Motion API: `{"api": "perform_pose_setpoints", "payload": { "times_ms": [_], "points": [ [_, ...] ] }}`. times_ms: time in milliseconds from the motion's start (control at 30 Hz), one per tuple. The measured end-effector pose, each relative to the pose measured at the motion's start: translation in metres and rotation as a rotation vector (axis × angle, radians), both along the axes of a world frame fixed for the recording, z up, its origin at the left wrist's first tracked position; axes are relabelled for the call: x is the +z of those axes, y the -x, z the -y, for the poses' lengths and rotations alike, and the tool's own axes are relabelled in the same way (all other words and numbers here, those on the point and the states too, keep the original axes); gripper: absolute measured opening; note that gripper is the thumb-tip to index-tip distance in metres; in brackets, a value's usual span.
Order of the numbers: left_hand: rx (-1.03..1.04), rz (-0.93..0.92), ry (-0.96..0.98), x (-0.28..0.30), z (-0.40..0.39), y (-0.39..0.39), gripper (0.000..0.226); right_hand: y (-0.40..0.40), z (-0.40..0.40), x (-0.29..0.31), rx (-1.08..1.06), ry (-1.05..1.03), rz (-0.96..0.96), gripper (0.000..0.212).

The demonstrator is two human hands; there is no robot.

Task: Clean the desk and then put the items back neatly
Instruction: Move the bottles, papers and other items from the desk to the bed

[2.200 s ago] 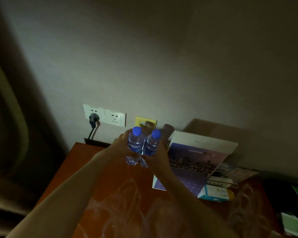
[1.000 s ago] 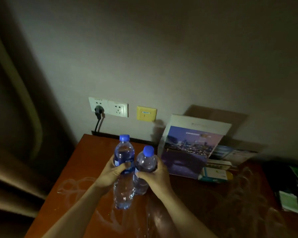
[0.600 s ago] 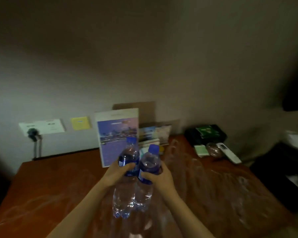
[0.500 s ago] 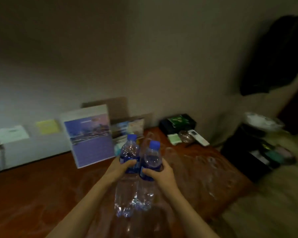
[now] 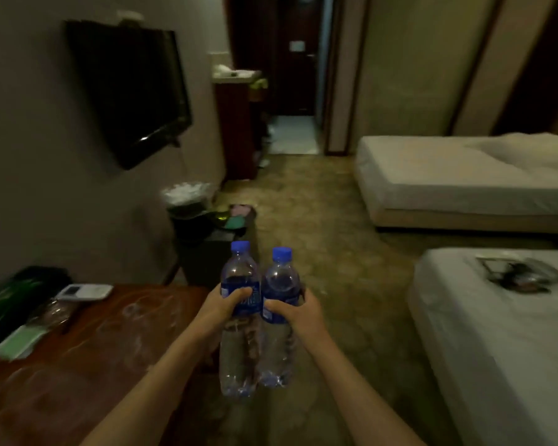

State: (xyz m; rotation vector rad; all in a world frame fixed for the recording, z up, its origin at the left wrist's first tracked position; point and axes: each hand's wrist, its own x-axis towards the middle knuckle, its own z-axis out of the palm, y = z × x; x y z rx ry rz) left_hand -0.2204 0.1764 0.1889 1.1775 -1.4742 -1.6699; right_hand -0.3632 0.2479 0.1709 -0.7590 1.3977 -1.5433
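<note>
Gripping clear ribbed plastic bottles upright, the left hand [image 5: 221, 309] holds the taller bottle [image 5: 239, 320], the right hand [image 5: 295, 312] the shorter bottle [image 5: 279, 320]. Both blue-capped bottles seem to touch, beside the glossy wooden desk [image 5: 78, 365].

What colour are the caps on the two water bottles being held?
Both caps are blue, seen clearly in the head view, the only one.

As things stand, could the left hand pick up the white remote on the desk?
Probably not yet. The left hand grips a water bottle held out past the desk's edge, so it has no free fingers. The white remote lies uncovered near the desk's far edge; nothing blocks the way once the bottle is put down.
</note>
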Motion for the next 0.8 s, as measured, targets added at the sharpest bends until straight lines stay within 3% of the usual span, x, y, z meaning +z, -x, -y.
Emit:
{"api": "perform_pose_setpoints", "payload": {
  "times_ms": [200, 333, 567, 800],
  "points": [
    [-0.348, 0.039, -0.051, -0.010, 0.013, 0.153, 0.022, 0.118, -0.021, -0.019, -0.339, -0.070, 0.088, 0.040],
    [-0.450, 0.051, -0.118, -0.030, 0.031, 0.247, 0.012, 0.190, -0.015, -0.036, -0.498, -0.105, 0.125, 0.041],
    [-0.711, 0.121, -0.227, -0.059, 0.087, 0.415, 0.017, 0.321, 0.012, -0.054, -0.736, -0.164, 0.211, 0.042],
    [-1.102, 0.243, -0.175, -0.076, 0.081, 0.575, 0.022, 0.424, -0.008, -0.067, -0.986, -0.221, 0.357, 0.021]
  ]
}}
